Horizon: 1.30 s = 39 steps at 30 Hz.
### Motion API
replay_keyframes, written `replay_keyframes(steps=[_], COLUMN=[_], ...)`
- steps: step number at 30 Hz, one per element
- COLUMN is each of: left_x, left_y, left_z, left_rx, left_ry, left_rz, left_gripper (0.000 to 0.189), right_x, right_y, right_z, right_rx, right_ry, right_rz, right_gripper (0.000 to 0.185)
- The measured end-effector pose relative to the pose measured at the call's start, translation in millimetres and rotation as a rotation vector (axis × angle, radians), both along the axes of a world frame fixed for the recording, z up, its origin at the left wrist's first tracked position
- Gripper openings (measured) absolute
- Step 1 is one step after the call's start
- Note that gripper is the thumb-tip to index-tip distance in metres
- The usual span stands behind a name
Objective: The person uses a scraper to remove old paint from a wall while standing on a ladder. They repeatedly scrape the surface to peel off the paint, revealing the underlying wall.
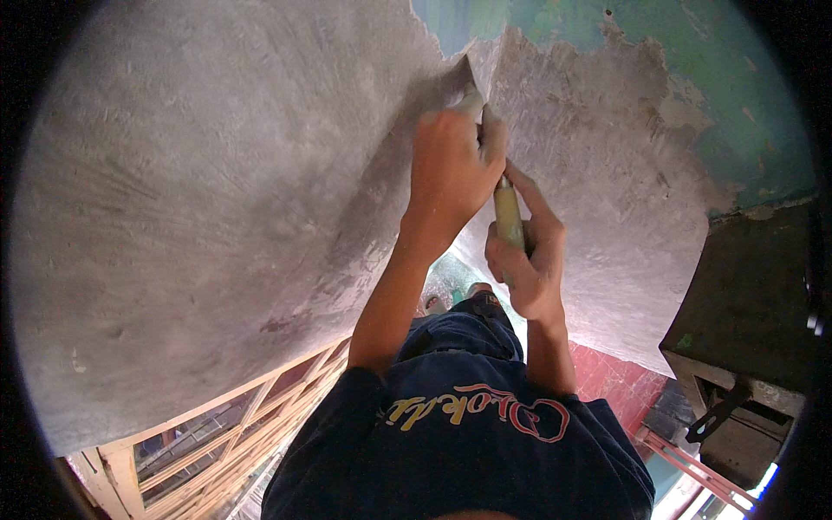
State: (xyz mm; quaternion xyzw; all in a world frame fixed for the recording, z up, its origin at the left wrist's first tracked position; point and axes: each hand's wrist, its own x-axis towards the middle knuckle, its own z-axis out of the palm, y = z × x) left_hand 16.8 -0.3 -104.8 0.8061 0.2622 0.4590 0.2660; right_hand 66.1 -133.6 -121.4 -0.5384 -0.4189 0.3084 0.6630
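Both my hands are raised at an inside corner where two grey plastered walls meet. My right hand [533,253] is closed round the pale, worn handle [509,211] of a hand tool, its index finger stretched along the shank. Further up, my left hand [458,146] is at the tool's front part, fingers bent over it. A dark, pointed metal blade [467,70] shows beyond my left fingertips, against the corner. My left hand hides most of the blade, so the tool's exact kind cannot be told. Above the tip, green-blue paint [552,23] ends in a ragged edge.
The left plastered wall [195,195] and the right plastered wall [604,195] enclose the corner. Wooden slatted frames [247,422] stand at lower left. A box-like fixture with a dark metal piece [747,409] juts out at lower right, near pink pipes [695,461].
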Motion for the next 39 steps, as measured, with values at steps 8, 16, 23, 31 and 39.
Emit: replay_keyframes(steps=[8,16,23,31,39], left_x=[13,1,-3,-2,2], left_y=[13,-1,-7,-4,-2], left_z=[0,13,9,25,24], left_rx=[0.323,-0.083,0.098,-0.036,0.032], left_ry=[-0.033,0.036,0.09,0.15,0.076], left_rz=[0.085,-0.007,0.077,0.012,0.045], left_gripper=[0.018,0.018,0.027,0.023,0.028], right_x=[6,3,4,8,6], right_y=[12,3,-8,2,5], right_z=[6,3,6,1,7], right_rx=[-0.009,-0.026,-0.063,-0.003,-0.001], right_ry=[0.032,0.06,0.044,-0.031,-0.021], right_rz=[-0.031,0.04,0.088,0.066,0.036], right_gripper=[0.072,0.07,0.071,0.068,0.069])
